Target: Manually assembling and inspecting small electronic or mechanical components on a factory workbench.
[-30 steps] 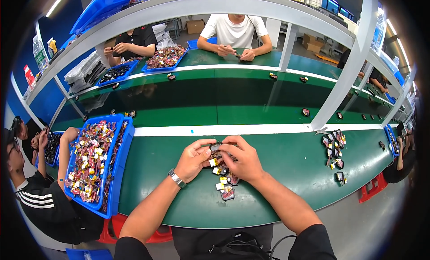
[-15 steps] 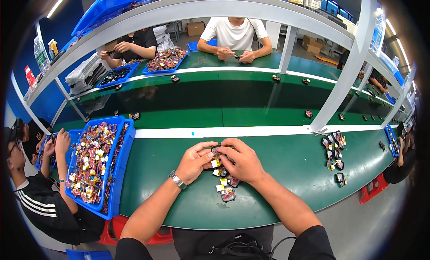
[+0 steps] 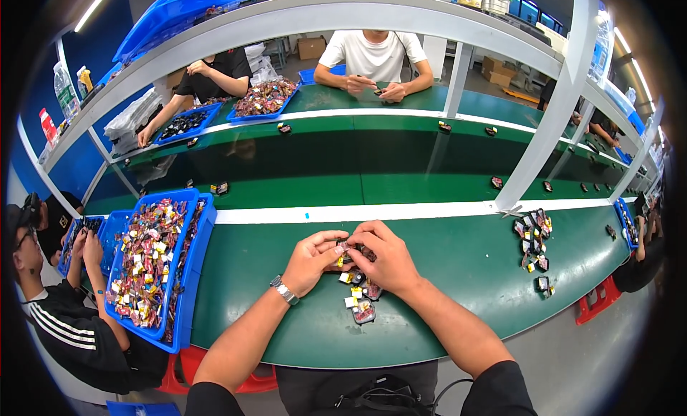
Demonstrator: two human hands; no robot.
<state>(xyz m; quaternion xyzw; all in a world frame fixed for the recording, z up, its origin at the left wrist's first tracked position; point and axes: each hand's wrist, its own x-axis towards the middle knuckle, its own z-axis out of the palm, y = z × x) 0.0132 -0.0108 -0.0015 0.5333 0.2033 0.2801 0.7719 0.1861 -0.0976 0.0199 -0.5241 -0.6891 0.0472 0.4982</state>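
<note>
My left hand [image 3: 313, 262], with a metal-band watch on its wrist, pinches a small dark electronic part [image 3: 344, 250] with clear, yellow and white bits. My right hand [image 3: 388, 260] closes on the same part from the other side, its thumb and fingertips meeting the left thumb. Fingers hide much of the part, so its exact kind is unclear. Just below the hands, several similar black-cased parts [image 3: 363, 313] with reddish insides and white and yellow labels lie in a short line on the green tabletop [image 3: 444, 301].
At left stands a blue tray [image 3: 183, 339] heaped with small reddish parts [image 3: 147, 262]. More parts [image 3: 533, 238] lie in a cluster at right, near a white shelf post [image 3: 547, 101]. Beyond a white rail [image 3: 401, 212], scattered parts sit on a green conveyor belt. Co-workers sit left and opposite.
My hands stay almost in place, with small finger shifts on the part. Parts on the belt have moved slightly right. The left co-worker's hands have come together; one opposite has reached toward a tray.
</note>
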